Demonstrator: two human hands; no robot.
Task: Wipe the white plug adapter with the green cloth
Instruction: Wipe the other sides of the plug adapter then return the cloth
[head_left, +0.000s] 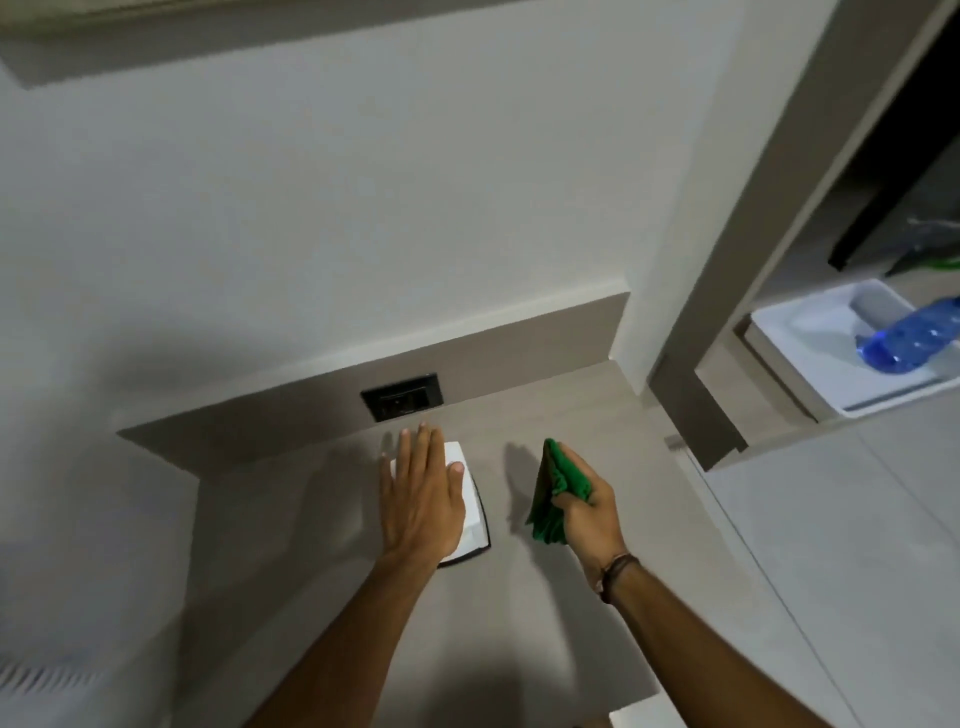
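Resting flat and open, left hand (422, 499) covers white plug adapter (470, 512) at frame centre on worktop (519, 613); right hand (584, 512) clutches green cloth (558, 493) just right of it, long axis running up-frame

Home interior: built-in desk (519, 597), wall socket (402, 403).

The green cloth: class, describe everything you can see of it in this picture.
The green cloth is bright green, soft-looking fabric, bunched into folds. The right hand grips it, holding it upright above the beige counter; one end pokes up past the fingers, the other hangs below. It sits right of the white plug adapter, not touching it.
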